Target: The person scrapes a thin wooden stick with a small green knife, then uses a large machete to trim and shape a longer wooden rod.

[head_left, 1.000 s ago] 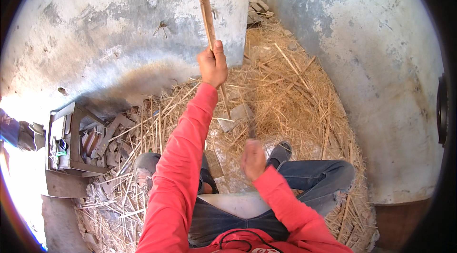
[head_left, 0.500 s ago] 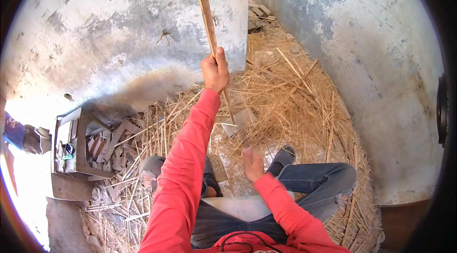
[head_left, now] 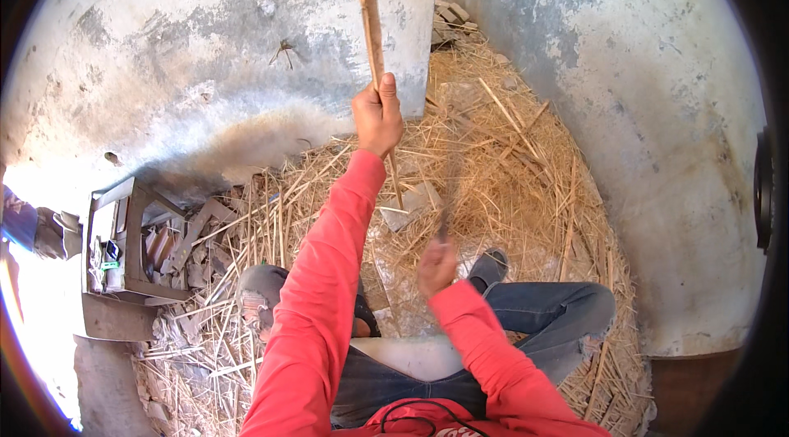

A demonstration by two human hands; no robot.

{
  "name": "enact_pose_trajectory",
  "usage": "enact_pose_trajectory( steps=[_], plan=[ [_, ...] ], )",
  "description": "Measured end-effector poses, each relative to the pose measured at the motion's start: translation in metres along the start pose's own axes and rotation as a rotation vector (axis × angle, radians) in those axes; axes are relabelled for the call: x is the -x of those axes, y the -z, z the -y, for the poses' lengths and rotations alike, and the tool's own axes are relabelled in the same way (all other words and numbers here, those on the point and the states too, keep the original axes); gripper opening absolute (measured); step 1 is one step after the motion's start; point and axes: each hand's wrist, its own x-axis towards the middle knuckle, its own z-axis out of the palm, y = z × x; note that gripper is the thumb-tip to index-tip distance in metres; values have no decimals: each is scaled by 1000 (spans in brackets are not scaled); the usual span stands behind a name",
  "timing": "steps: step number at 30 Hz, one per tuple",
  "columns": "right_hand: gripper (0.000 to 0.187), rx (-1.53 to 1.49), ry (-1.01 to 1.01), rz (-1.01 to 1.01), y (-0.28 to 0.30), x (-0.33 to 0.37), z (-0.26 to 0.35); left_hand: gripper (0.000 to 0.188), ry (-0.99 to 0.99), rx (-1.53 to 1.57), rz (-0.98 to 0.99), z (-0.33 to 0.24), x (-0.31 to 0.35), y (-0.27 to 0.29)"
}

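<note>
Left hand: The left hand (head_left: 378, 118) is gripping a wooden stick (head_left: 371, 22) around its middle, fingers wrapped and thumb pointing up along the wood.
Stick: It is slanting in front of the seated person, its upper part running out past the top edge of the view, its thin lower end pointing down over a pale flat block (head_left: 422, 196) on the floor. Whether the tip is touching the block is impossible to tell.
Right hand: The right hand (head_left: 436, 267), lower and nearer the body, is closing in a fist around a dark blade-like tool (head_left: 445, 225). Motion is blurring the tool, so its exact shape and far end are staying unclear.
Just changed: Compared with half a second ago, the right hand is sitting slightly higher, and the tool is showing as a longer streak pointing away from the body. The stick's top end is now lying out of view; the left hand is keeping its grip.
What that suggests: The tool is probably being swung close to the stick's lower part while the left hand is steadying the wood; no contact is showing.
Floor: Straw-coloured slivers (head_left: 501, 170) are covering the ground beyond the person's feet.
To the left: A small wooden stand (head_left: 134, 244) is leaning near the weathered wall (head_left: 205, 34).
</note>
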Motion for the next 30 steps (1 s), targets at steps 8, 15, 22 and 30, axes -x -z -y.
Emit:
enact_pose_trajectory(
  steps=[8,15,22,30],
  plan=[
    [48,208,-690,325,11,-28,39,51,26,66,54,8,-2,22],
    [41,-209,-70,-8,0,-17,14,48,20,151,92,8,-8,7],
    [53,-105,-1173,235,19,-21,-39,50,40,231,94,11,-26,22],
    [51,-554,-58,-30,-17,-89,94,51,76,271,106,12,-18,30]
  ],
)
